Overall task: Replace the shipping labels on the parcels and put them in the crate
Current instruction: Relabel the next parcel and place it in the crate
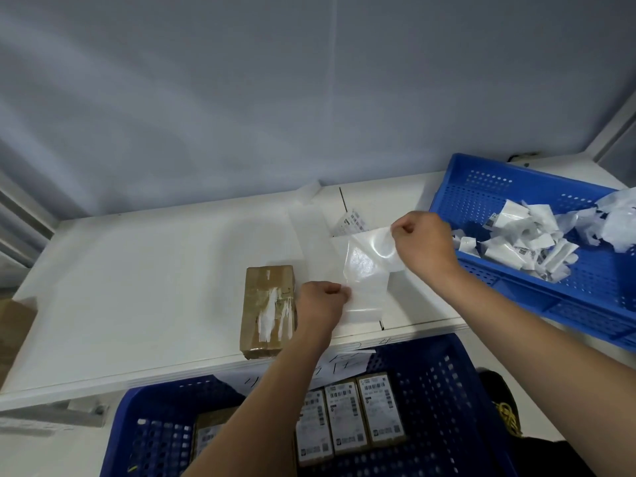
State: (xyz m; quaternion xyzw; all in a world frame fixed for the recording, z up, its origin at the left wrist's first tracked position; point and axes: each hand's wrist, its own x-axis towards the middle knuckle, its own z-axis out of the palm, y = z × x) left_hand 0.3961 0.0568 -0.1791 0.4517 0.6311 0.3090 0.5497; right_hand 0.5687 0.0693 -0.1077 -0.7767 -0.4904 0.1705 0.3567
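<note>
Right now both hands are busy on a label sheet (361, 270) lying on the white desk (137, 270). The left hand (321, 304) pinches the near corner of the glossy backing and pins it down, while the right hand (425, 242) pinches the far upper edge and curls it up, so the sheet bows between them. It looks like a fresh label being peeled from its backing, though the glare makes it hard to tell which layer is which.

Just beside the left hand sits the brown parcel (270, 309), face up on the desk, with white torn scraps where its old label was stripped. That bare patch is where the new one should go. Below the desk edge, the near crate (447, 390) already holds several relabelled parcels lying flat in a row. The far crate (481, 191), at the right, holds a heap of crumpled label scraps (523, 242).

To do this well: keep the left hand anchoring the backing flat, peel slowly at a low angle so the label doesn't curl onto itself, and hold it only by the edge. Then lay one edge on the parcel first and smooth across, covering the torn residue squarely.
</note>
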